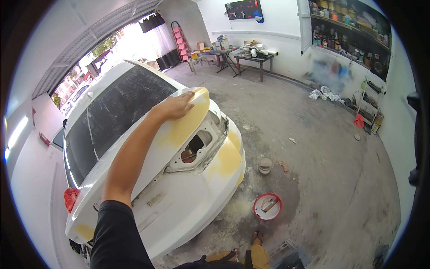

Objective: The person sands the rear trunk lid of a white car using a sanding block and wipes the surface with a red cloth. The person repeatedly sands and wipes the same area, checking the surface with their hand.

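My left arm, in a black sleeve, reaches over the back of a white car (179,215). My left hand (175,107) lies flat, palm down, on the raised rear corner of the trunk lid (172,132). Its fingers are stretched out over pale yellow patches on the white surface. If anything thin lies beneath the palm, it is hidden. Below the hand is an open tail-light recess (195,145), its lamp absent. More yellow patching (226,159) covers the corner below that recess. My right hand is not in view.
A red-rimmed bucket (281,207) with a tool in it and a small grey container (265,166) stand on the floor near my feet. A red cloth or bag (70,198) hangs at the car's far-left side. Work tables (255,58) and cluttered shelves (349,24) line the back.
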A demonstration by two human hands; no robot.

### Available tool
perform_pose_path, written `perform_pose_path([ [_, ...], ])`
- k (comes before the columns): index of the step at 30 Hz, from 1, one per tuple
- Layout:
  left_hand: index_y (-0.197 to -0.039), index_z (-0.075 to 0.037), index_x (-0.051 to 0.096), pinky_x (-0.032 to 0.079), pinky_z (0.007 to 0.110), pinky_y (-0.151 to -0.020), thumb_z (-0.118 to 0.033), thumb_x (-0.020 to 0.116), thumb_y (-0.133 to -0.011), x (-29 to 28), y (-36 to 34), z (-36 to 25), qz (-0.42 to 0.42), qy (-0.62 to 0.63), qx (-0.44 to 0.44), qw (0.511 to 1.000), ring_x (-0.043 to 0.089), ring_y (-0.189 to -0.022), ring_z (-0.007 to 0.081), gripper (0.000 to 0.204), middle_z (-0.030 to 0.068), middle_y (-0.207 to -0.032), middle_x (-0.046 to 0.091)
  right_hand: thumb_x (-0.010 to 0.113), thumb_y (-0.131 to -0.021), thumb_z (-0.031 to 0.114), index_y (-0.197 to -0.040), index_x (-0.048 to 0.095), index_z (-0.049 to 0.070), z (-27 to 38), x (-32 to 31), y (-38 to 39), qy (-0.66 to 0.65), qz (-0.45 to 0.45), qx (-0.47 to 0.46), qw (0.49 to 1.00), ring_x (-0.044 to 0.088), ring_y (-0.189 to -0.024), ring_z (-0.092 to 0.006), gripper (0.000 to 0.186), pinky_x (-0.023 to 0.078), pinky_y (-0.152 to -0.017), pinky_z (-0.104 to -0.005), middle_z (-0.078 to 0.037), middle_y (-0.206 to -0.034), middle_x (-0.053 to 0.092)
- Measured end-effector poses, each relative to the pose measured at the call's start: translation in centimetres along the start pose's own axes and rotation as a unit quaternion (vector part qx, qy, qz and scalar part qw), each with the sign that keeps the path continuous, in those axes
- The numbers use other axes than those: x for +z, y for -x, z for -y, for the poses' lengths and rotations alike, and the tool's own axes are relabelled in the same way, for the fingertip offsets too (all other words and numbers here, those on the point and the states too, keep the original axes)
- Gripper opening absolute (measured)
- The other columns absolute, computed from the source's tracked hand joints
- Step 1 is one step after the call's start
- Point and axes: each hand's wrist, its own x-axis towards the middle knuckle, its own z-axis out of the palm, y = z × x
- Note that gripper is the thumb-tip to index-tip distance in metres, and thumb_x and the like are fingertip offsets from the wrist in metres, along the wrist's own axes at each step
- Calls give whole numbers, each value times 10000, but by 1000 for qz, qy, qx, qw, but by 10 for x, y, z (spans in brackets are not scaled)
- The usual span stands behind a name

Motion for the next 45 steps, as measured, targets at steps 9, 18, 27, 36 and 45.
perform_pose_path([
  [9,-1593,-154,309,211,617,-1220,-448,337,-1082,4,-115,-20,63,-21,-91,994,345,-1509,341,590,104,-1668,309,659,-983,181,-1281,681,-21,71,-15,-87,-36,-9,-78,996,671,-1171,-278,361,488,-1049,-380,-162,-1275,708],
  [18,-1623,-204,269,115,655,-1232,-427,284,-1108,-3,-30,-21,18,-34,-102,994,267,-1548,310,562,45,-1679,293,736,-939,149,-1285,659,-50,64,-8,-100,-25,13,-64,998,670,-1171,-258,407,482,-1061,-373,-140,-1275,708],
  [27,-1625,-229,272,74,646,-1238,-434,243,-1111,-1,63,-10,-34,-68,-93,993,245,-1551,340,554,32,-1680,292,732,-929,367,-1418,562,37,39,44,-98,111,-13,-41,993,561,-1262,-389,614,434,-1086,-464,-221,-1364,579],
  [36,-1619,-236,295,67,642,-1239,-422,241,-1118,4,137,3,-91,-84,-78,989,253,-1548,338,538,-20,-1675,306,762,-890,352,-1363,583,-25,10,36,-60,87,-5,-85,993,583,-1235,-394,631,445,-1069,-462,-250,-1340,600],
  [45,-1587,-220,375,123,633,-1230,-379,354,-1107,17,223,16,-176,-100,-88,975,346,-1509,309,506,-17,-1602,440,766,-845,547,-1216,691,-65,-18,22,-10,62,16,-95,993,666,-1121,-405,719,488,-1010,-463,-256,-1173,716],
])
